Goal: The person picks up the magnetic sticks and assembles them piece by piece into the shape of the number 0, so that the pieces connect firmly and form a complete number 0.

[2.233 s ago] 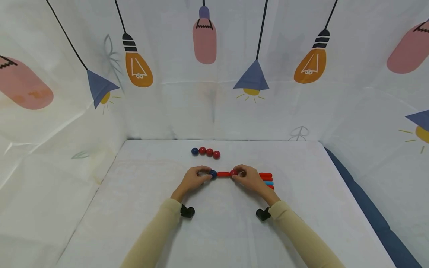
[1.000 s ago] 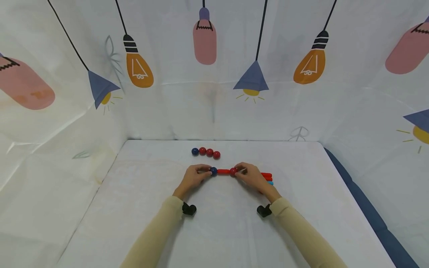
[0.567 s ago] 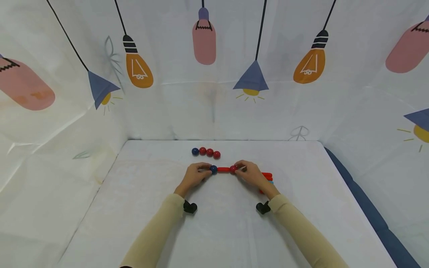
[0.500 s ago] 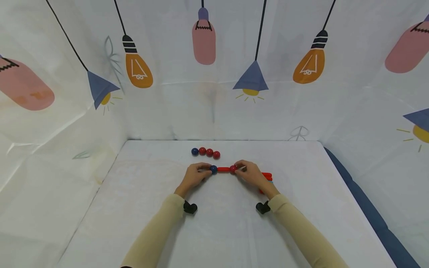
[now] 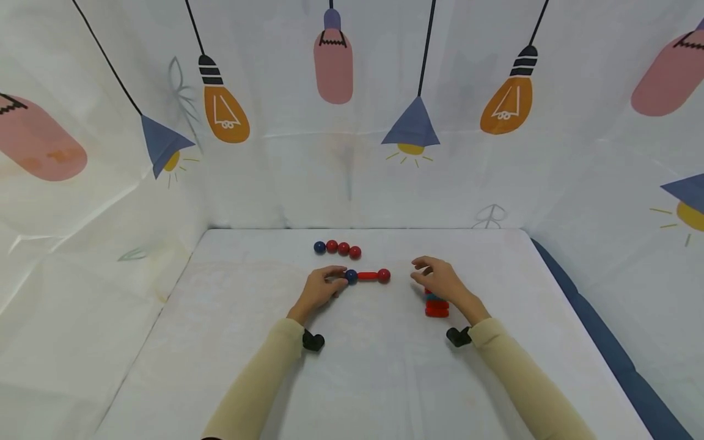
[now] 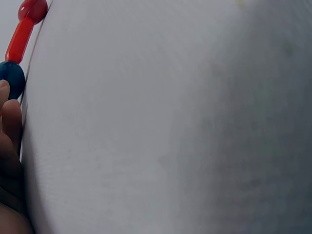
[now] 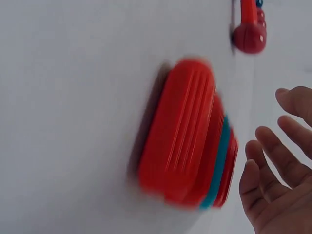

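Observation:
My left hand (image 5: 318, 290) pinches a dark blue ball (image 5: 351, 277) between thumb and fingers. From that ball a red rod (image 5: 367, 275) runs right to a red ball (image 5: 384, 275), all joined in a straight line on the table. The left wrist view shows the same blue ball (image 6: 16, 78) at the fingertips. Off to the right, my right hand (image 5: 442, 280) hovers with parted fingers and holds nothing. Just below it lies a group of red and blue rods (image 5: 437, 308), partly covered by the hand; the right wrist view shows these ribbed rods (image 7: 183, 129) side by side.
Behind the joined piece, a blue ball (image 5: 320, 247) and three red balls (image 5: 343, 249) sit in a touching row. The white table (image 5: 374, 379) ends at a patterned cloth wall (image 5: 308, 177). Dark blue fabric (image 5: 605, 330) lies along the right edge.
The right hand has let go of the red ball and moved right, over the rods. The left hand keeps its pinch. Before that, both hands slid the joined piece slightly away from me.

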A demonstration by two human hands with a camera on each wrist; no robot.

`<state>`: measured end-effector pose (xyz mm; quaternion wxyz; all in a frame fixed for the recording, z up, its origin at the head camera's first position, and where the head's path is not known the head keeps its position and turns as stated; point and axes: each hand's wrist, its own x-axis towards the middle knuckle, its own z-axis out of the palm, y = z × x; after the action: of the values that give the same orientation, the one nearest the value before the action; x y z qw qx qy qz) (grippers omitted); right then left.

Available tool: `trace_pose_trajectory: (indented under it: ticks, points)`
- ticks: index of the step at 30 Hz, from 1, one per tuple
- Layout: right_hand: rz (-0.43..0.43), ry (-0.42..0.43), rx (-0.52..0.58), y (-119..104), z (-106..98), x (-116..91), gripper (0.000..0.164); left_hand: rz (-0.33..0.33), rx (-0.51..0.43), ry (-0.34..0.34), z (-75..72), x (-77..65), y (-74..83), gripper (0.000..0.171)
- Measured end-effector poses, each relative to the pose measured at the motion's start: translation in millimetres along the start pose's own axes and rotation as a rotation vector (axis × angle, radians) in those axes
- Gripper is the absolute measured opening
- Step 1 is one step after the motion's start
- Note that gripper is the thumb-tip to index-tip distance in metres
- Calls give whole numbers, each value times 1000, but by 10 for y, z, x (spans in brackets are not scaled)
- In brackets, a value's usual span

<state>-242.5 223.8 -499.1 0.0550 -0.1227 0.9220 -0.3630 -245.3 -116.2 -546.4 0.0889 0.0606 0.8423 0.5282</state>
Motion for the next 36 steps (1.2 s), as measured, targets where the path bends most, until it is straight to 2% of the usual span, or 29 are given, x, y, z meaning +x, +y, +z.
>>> trace_pose_trajectory:
  ticks: [7, 14, 24, 36]
  points:
    - [58, 11, -23, 338, -229, -224, 42, 18, -30, -19, 17, -16, 3, 40]
    - [43, -10, -28, 541, -263, -348, 36, 20, 10, -3, -34, -6, 21, 40]
    - [62, -12, -39, 579, -265, -337, 31, 2, -27, -8, -16, -4, 4, 39]
    - [111, -53, -42, 536, -310, -268, 31, -1, -17, -2, 3, 1, -2, 39]
